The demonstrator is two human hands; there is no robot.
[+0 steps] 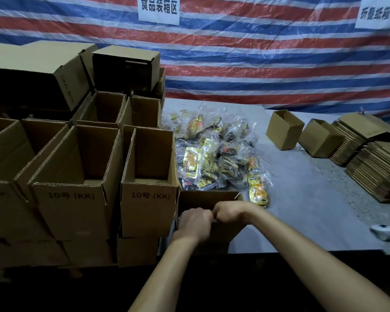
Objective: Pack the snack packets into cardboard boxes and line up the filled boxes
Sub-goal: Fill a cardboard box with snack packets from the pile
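Item: small cardboard box, brown, at the near edge of the table, directly under both hands. Left hand and right hand: fingers curled, knuckles meeting over the middle of the box top; what they close on, a flap or a packet, is hidden, so the grip cannot be told. Stock: heap of snack packets in clear and yellow wrap, lying straight beyond the box, touching its far wall and spreading slightly to the right. One loose yellow packet lies just beside the box's far right corner, long axis running near to far. By position, the right hand is the nearer to it and to the heap. Adjoining on the left: open box marked "10号 (KK)", touching the small box, nearer the left hand.
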